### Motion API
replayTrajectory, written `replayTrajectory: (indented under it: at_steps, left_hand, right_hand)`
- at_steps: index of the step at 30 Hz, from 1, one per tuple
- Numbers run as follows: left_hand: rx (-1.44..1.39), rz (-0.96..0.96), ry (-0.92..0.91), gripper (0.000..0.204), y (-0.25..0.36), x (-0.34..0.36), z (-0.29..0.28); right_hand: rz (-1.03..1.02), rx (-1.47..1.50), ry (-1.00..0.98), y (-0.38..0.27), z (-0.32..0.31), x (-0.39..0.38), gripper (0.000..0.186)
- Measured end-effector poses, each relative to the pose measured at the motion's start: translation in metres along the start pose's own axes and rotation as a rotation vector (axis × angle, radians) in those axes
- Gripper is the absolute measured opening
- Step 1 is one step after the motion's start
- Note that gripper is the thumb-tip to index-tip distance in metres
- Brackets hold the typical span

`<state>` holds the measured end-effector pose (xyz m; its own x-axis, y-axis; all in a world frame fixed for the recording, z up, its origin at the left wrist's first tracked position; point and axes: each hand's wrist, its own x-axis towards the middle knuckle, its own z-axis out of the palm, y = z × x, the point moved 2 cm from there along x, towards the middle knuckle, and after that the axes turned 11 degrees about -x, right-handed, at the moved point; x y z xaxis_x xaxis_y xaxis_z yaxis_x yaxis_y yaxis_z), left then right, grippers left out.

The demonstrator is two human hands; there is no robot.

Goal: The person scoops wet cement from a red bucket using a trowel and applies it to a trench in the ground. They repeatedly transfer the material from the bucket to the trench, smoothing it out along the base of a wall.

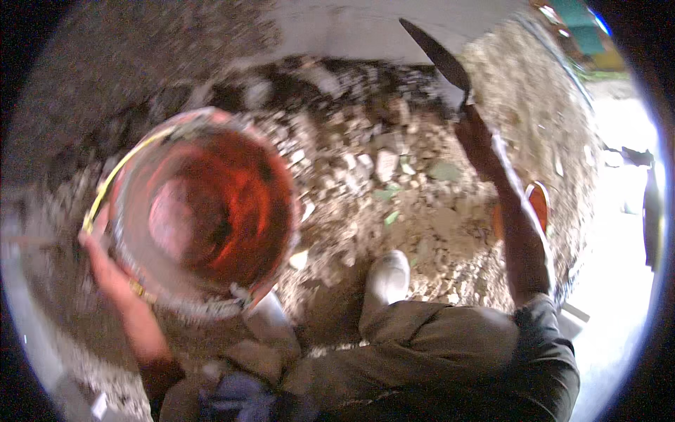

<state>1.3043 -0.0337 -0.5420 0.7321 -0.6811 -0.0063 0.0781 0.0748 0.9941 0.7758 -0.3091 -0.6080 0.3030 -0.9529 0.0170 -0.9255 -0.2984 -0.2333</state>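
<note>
A red-orange bucket (271, 193) hangs at the left with its mouth toward me. Its inner wall is smeared with grey residue, and the bottom shows with no load on it. A yellow handle (116, 169) lies along the left side of the rim. My left hand (104, 246) is closed on the bucket's left edge, beside the handle's end; some of its fingers are hidden. Out at the upper right, my right hand (477, 141) grips a pointed trowel (444, 62), its dark blade tilted up and left, in front of the pale wall.
A grey wall (351, 32) runs across the far side. Stones and rubble (385, 163) cover the dirt ground along its foot. My pale boots (388, 278) stand on this ground. An orange round object (538, 204) sits partly behind my right forearm. Bright light washes out the right side.
</note>
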Motion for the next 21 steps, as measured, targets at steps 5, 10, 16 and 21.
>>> replayTrajectory:
  at_steps: [5, 10, 16, 21]
  left_hand:
    - [-0.042, 0.016, -0.207, 0.066, -0.021, 0.0, 0.045]
    - [0.031, 0.074, -0.206, 0.059, 0.003, -0.022, 0.062]
    - [-0.014, 0.11, -0.298, 0.047, -0.015, -0.031, 0.066]
    - [0.068, 0.21, -0.273, 0.051, -0.005, -0.038, 0.074]
  right_hand:
    - [-0.413, 0.014, -0.823, -0.142, -0.035, -0.03, 0.046]
    - [-1.161, -0.282, -0.211, -0.235, 0.063, -0.048, 0.036]
    - [-0.966, -0.304, -0.801, -0.253, 0.073, -0.099, 0.052]
    - [-0.901, -0.478, -0.53, -0.264, 0.049, -0.085, 0.032]
